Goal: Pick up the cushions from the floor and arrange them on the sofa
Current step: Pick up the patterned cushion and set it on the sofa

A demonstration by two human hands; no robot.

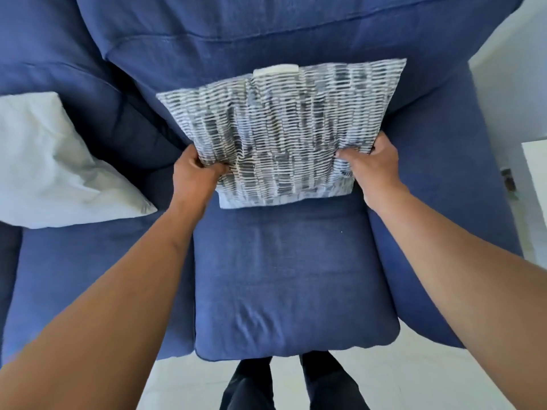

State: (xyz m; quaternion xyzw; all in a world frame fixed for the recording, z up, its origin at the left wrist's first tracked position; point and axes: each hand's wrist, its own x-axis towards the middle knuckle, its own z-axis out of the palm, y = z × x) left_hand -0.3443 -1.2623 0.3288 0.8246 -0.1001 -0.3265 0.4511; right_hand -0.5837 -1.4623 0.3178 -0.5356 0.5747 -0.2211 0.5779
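A cushion (pixel 284 128) with a grey, blue and white dashed pattern leans against the backrest of the blue sofa (pixel 281 276), its lower edge on the right-hand seat. A white tag shows at its top edge. My left hand (pixel 194 173) grips the cushion's lower left side, fingers pinching the fabric. My right hand (pixel 373 167) holds the lower right side the same way. A plain white cushion (pixel 50 164) lies on the sofa's left seat, against the backrest.
The sofa's right armrest (pixel 461 202) borders the seat. A white piece of furniture (pixel 535 184) stands at the far right edge. Pale floor (pixel 183 383) and my dark-trousered legs (pixel 290 383) show below the seat front.
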